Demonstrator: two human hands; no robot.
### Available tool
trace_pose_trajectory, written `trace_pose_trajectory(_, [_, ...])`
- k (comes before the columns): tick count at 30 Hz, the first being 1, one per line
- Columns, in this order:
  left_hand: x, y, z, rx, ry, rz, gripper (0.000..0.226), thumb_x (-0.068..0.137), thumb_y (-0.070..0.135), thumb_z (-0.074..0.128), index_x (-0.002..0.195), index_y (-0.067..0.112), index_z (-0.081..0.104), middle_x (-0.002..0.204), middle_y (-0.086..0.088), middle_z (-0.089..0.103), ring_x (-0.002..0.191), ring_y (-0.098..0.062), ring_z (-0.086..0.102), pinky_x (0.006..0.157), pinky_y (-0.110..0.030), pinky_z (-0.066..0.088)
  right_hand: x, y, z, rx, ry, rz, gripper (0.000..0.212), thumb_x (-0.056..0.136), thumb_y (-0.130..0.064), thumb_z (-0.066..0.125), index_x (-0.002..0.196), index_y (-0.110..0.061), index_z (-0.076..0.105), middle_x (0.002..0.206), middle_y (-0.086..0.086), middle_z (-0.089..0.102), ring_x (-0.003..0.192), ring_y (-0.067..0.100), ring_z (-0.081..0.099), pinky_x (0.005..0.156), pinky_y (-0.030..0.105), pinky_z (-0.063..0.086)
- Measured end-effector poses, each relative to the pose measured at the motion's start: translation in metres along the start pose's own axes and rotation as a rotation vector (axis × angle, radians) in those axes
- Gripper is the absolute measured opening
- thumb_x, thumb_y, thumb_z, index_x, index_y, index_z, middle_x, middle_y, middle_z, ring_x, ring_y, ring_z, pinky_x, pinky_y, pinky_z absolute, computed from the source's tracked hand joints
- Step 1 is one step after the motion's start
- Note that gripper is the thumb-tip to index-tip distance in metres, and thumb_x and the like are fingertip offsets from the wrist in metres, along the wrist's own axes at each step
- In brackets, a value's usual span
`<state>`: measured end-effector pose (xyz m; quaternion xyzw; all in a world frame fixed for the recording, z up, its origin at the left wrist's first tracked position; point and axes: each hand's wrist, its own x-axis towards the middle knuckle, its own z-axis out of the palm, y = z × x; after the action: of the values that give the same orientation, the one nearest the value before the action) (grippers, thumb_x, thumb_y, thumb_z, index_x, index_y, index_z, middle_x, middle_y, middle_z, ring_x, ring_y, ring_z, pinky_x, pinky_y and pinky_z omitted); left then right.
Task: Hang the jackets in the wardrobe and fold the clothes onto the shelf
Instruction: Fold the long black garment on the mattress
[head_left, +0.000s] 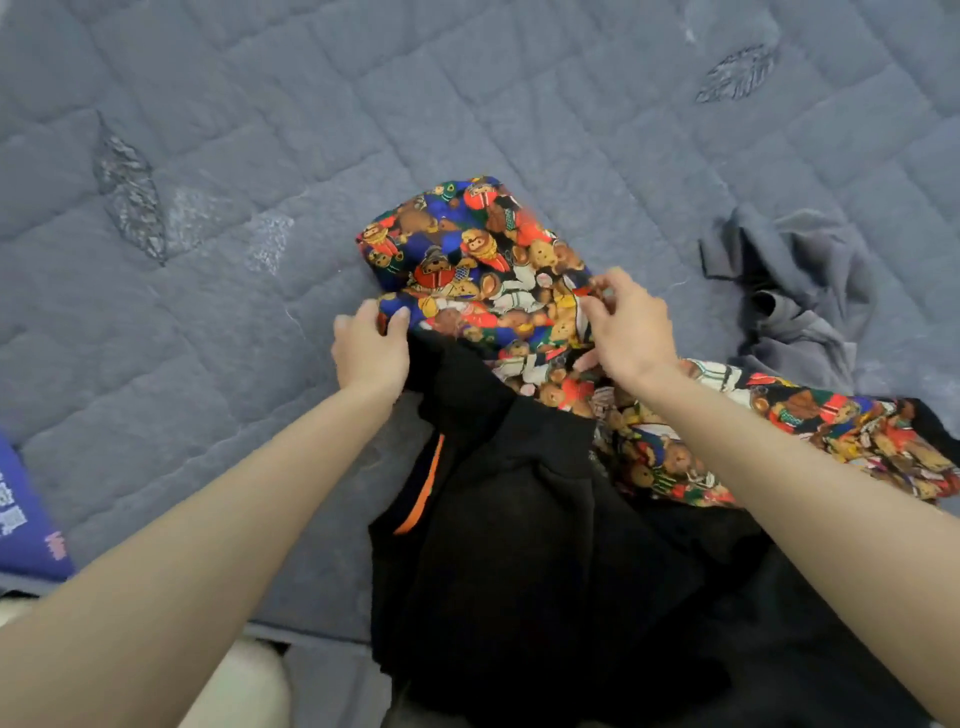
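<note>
A jacket with a colourful teddy-bear print (467, 260) and a black inside lies on the quilted grey-blue bed cover (208, 312). Its black part (519, 545) with an orange stripe spreads toward me, and a printed sleeve trails off to the right. My left hand (371, 348) grips the folded printed edge at the left. My right hand (626, 325) pinches the printed fabric at the right side of the fold.
A crumpled grey garment (795, 291) lies to the right of the jacket. A purple garment with white lettering (26, 514) shows at the left edge. The bed's near edge runs along the bottom, with something pale beneath it.
</note>
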<state>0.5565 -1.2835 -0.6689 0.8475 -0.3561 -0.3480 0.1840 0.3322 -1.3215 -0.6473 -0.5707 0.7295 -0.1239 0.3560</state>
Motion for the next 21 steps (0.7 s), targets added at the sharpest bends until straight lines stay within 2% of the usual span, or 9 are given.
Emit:
trace_pose_trajectory(2, [0.013, 0.046, 0.000, -0.015, 0.014, 0.201, 0.032, 0.099, 0.029, 0.046, 0.113, 0.001, 0.055, 0.115, -0.023, 0.052, 0.107, -0.035, 0.051, 0.083, -0.034, 0.036, 0.020, -0.011, -0.027, 0.091, 0.139, 0.032, 0.003, 0.096, -0.021, 0.042, 0.095, -0.019, 0.044, 0.084, 0.009, 0.064, 0.066, 0.036, 0.069, 0.078, 0.051, 0.052])
trace_pose_trajectory(3, [0.021, 0.070, 0.002, -0.018, 0.023, 0.272, 0.031, 0.099, 0.028, 0.046, 0.114, 0.002, 0.056, 0.114, -0.022, 0.053, 0.105, -0.034, 0.052, 0.082, -0.033, 0.035, 0.031, -0.016, -0.041, 0.121, 0.207, 0.048, 0.002, 0.096, -0.021, 0.041, 0.094, -0.019, 0.042, 0.090, 0.014, 0.064, 0.078, 0.042, 0.068, 0.081, 0.057, 0.050])
trace_pose_trajectory(7, [0.048, 0.150, 0.023, -0.160, -0.016, 0.363, 0.028, 0.099, 0.025, 0.045, 0.117, 0.006, 0.057, 0.118, -0.014, 0.057, 0.106, -0.027, 0.055, 0.090, -0.031, 0.041, 0.065, -0.020, -0.078, 0.188, 0.394, 0.126, 0.004, 0.097, -0.018, 0.039, 0.093, -0.016, 0.037, 0.104, 0.017, 0.062, 0.095, 0.041, 0.062, 0.085, 0.051, 0.048])
trace_pose_trajectory(11, [0.061, 0.179, 0.051, -0.305, -0.093, 0.284, 0.021, 0.100, 0.019, 0.044, 0.116, 0.010, 0.054, 0.117, -0.008, 0.058, 0.104, -0.021, 0.057, 0.092, -0.037, 0.047, 0.083, -0.002, -0.079, 0.342, 0.467, 0.227, 0.005, 0.096, -0.016, 0.041, 0.093, -0.013, 0.039, 0.104, 0.013, 0.060, 0.098, 0.029, 0.060, 0.088, 0.042, 0.046])
trace_pose_trajectory(14, [0.064, 0.169, 0.067, -0.293, -0.176, 0.224, 0.016, 0.098, 0.012, 0.047, 0.113, 0.012, 0.049, 0.112, -0.003, 0.057, 0.100, -0.016, 0.055, 0.084, -0.029, 0.047, 0.087, 0.018, -0.069, 0.391, 0.384, 0.347, 0.011, 0.091, -0.018, 0.051, 0.096, -0.014, 0.042, 0.086, -0.001, 0.056, 0.087, 0.021, 0.055, 0.070, 0.031, 0.041])
trace_pose_trajectory(16, [0.066, 0.157, 0.070, -0.318, -0.265, 0.192, 0.017, 0.095, 0.012, 0.052, 0.110, 0.015, 0.045, 0.112, -0.003, 0.057, 0.103, -0.016, 0.057, 0.082, -0.029, 0.049, 0.088, 0.031, -0.064, 0.454, 0.228, 0.413, 0.032, 0.086, -0.025, 0.063, 0.108, -0.014, 0.043, 0.096, 0.000, 0.057, 0.096, 0.022, 0.056, 0.078, 0.033, 0.047])
trace_pose_trajectory(18, [0.068, 0.147, 0.068, -0.358, -0.365, 0.276, 0.029, 0.091, 0.025, 0.060, 0.115, 0.022, 0.044, 0.114, 0.003, 0.058, 0.107, -0.013, 0.058, 0.084, -0.029, 0.051, 0.089, 0.036, -0.062, 0.508, 0.112, 0.393, 0.053, 0.081, -0.040, 0.070, 0.122, -0.021, 0.043, 0.114, -0.001, 0.059, 0.105, 0.019, 0.057, 0.091, 0.037, 0.047])
trace_pose_trajectory(19, [0.067, 0.143, 0.066, -0.324, -0.400, 0.369, 0.034, 0.089, 0.034, 0.063, 0.117, 0.026, 0.046, 0.115, 0.006, 0.058, 0.108, -0.010, 0.057, 0.085, -0.026, 0.049, 0.091, 0.036, -0.062, 0.536, 0.082, 0.357, 0.051, 0.079, -0.046, 0.071, 0.119, -0.025, 0.048, 0.113, -0.006, 0.061, 0.104, 0.015, 0.057, 0.091, 0.034, 0.047])
trace_pose_trajectory(21, [0.062, 0.132, 0.063, -0.223, -0.417, 0.522, 0.031, 0.086, 0.046, 0.063, 0.112, 0.034, 0.052, 0.111, 0.014, 0.059, 0.109, -0.007, 0.054, 0.089, -0.027, 0.046, 0.092, 0.031, -0.063, 0.566, 0.029, 0.270, 0.028, 0.079, -0.048, 0.071, 0.094, -0.027, 0.061, 0.093, -0.013, 0.065, 0.093, 0.008, 0.059, 0.082, 0.027, 0.045])
